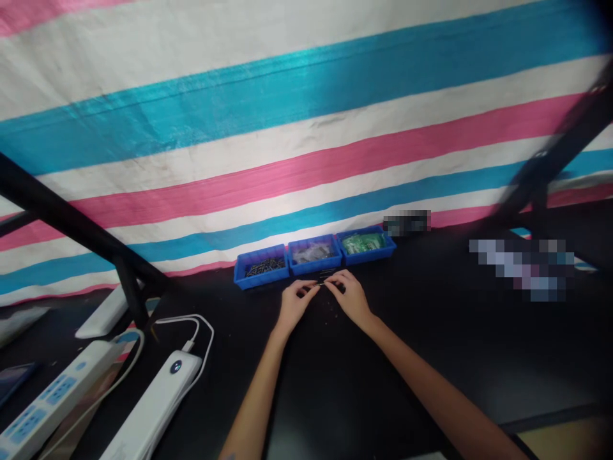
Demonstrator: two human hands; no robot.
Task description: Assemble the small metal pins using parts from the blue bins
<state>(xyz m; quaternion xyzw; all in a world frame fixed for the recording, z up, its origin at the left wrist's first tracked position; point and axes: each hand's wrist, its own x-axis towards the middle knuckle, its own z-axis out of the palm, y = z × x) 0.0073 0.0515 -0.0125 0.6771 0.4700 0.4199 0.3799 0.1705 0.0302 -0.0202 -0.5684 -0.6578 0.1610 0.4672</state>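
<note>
Over the black table, my left hand and my right hand almost meet, both in a pinch. A thin, small, light-coloured piece spans the fingertips of both hands; its kind is too small to tell. Just beyond the fingers lie a few thin dark pieces. Behind them stand three blue bins in a row. The left bin holds many small dark pieces that look like screws. Clear plastic bags fill the middle bin, and green-tinted bags fill the right bin.
A white power bank with a white cable lies at the left, beside a power strip. Black metal frame bars rise at the left and right. A striped sheet hangs behind. Two blurred-out items sit at the right.
</note>
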